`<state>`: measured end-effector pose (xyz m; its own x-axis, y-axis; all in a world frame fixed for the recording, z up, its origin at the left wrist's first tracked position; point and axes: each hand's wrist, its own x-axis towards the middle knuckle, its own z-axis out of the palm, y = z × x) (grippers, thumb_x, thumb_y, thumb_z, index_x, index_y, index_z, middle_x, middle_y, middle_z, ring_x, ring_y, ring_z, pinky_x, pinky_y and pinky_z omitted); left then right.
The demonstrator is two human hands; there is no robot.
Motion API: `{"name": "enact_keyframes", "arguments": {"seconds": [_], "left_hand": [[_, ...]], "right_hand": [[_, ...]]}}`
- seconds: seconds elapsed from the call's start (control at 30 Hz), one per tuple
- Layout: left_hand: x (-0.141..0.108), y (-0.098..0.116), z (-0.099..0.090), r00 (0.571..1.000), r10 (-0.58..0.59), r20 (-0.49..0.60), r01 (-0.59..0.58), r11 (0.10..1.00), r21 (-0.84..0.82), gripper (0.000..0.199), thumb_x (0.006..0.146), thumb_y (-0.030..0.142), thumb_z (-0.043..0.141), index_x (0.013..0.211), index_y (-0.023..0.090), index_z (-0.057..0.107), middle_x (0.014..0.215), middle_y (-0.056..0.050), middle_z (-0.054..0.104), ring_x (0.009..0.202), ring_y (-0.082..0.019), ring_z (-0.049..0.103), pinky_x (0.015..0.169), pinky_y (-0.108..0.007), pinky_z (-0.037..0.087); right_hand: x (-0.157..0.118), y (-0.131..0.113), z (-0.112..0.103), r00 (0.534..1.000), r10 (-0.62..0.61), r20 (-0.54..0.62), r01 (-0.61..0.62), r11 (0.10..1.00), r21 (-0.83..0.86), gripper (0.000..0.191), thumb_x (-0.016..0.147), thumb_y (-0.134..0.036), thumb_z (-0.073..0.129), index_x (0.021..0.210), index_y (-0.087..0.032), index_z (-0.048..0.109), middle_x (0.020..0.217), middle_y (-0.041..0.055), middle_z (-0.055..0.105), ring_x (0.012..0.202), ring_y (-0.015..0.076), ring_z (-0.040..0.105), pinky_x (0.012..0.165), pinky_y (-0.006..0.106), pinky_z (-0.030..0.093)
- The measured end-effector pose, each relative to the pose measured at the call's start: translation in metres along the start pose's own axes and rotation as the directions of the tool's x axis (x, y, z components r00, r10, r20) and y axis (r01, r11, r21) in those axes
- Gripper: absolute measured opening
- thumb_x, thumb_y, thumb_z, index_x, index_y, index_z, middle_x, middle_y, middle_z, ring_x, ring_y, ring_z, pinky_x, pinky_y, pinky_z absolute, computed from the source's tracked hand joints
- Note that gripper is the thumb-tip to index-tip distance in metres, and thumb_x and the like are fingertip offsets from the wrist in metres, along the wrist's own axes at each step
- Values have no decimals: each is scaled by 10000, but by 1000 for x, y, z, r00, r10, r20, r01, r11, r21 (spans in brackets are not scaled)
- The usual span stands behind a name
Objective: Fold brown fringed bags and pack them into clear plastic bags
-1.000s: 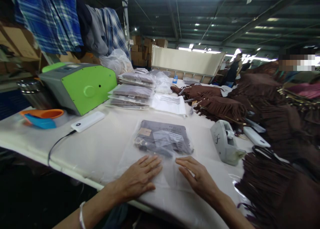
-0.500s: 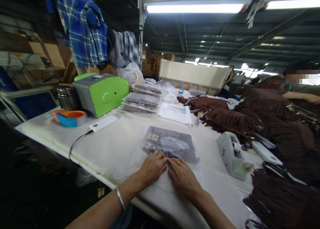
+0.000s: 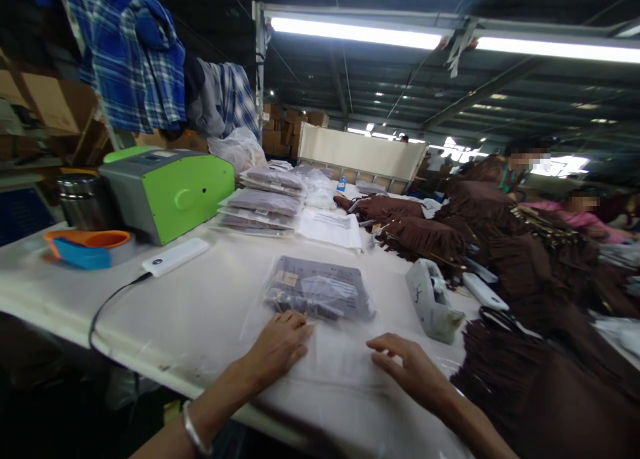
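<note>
Nearest, at the front of the desk, left grip palm down on the near end of a clear bag, fingers together and slightly bent, bracelet on the wrist; impossible to tell any pinch on the film beneath. Right grip by the bag's near right side, thumb and fingers apart, nothing between them, contact with the film unclear. Just beyond the left fingertips, inside the bag and flat on the desk, a grey item with a tan tag. By judgement, filling done; near end of the bag apparently flat, with no fold or tape to be seen, so closing seemingly not yet done. To the right, a grey dispenser, probably for tape, and brown fringed goods in heaps, with no wrapping visible on most. To the left, a white device on a black cord; past it, a blue-and-orange holder, a flask and a green machine. Behind the bag, a stack of filled bags, perhaps finished work, beside a white sheet. Farther right, two co-workers beyond the brown heaps; farther back, a pale panel and cartons.
</note>
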<state>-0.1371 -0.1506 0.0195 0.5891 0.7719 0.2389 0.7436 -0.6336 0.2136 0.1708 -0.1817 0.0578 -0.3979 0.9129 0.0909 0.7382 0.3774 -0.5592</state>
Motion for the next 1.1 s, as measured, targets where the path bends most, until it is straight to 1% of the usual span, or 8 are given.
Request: {"name": "enact_keyframes", "arguments": {"seconds": [0.13,0.3,0.4,0.47,0.63,0.77,0.9,1.1], "left_hand": [[23,17,-7,995,91,30,-87,990,-111,296,893,180,590,1183,239,578,1163,-43,598,1055,-205,552,923,-318,443],[57,41,-1,979,152,138,-159,987,39,279,882,288,634,1150,229,585,1125,-59,605,1041,-259,537,860,-372,463],[57,39,2,979,150,138,-158,986,51,292,869,321,655,1137,229,584,1126,-61,595,1036,-265,525,847,-371,456],[53,37,3,978,162,130,-166,986,24,317,864,325,666,1153,229,577,1134,-57,596,1029,-260,525,853,-373,444],[50,34,7,965,236,110,-226,969,-101,277,877,228,643,1147,229,578,1244,-48,582,1103,-252,516,916,-385,409],[57,27,5,971,218,99,-181,939,-291,255,910,225,579,1165,232,584,1163,-44,617,1075,-228,537,952,-366,405],[64,19,1,973,179,147,-96,889,-447,293,934,250,526,1221,220,578,1154,-45,628,1081,-216,538,978,-348,411],[62,24,-8,965,185,188,-94,907,-411,285,927,316,552,1201,262,610,1171,-42,596,1072,-223,527,966,-351,408]], "right_hand": [[6,10,0,986,-35,-160,39,999,23,309,968,-381,460,1041,-226,718,1050,68,725,984,223,659,897,363,504],[31,12,17,991,-111,-76,111,994,-5,258,939,-267,494,1065,-238,717,1064,52,732,1009,228,658,920,377,510],[16,28,3,995,-62,-79,58,997,-46,263,944,-256,484,1084,-225,704,1053,63,734,972,224,674,892,374,529],[-5,40,-11,994,-54,-97,39,988,-152,281,947,-238,467,1130,-211,678,1068,84,723,976,230,670,881,388,538],[-48,46,-21,974,-225,34,221,899,-379,496,882,-98,476,1356,-237,516,1321,94,601,1213,239,551,1010,435,483],[-50,36,-8,949,-304,89,314,871,-378,526,905,-111,491,1411,-248,447,1386,89,556,1261,212,522,1036,389,481],[-45,39,0,933,-360,-3,337,876,-345,479,928,-143,499,1397,-221,443,1372,116,563,1255,206,535,1038,361,485],[-36,45,14,917,-378,-131,345,913,-217,343,909,-106,471,1233,-210,517,1313,138,590,1210,197,574,976,317,526]]}}
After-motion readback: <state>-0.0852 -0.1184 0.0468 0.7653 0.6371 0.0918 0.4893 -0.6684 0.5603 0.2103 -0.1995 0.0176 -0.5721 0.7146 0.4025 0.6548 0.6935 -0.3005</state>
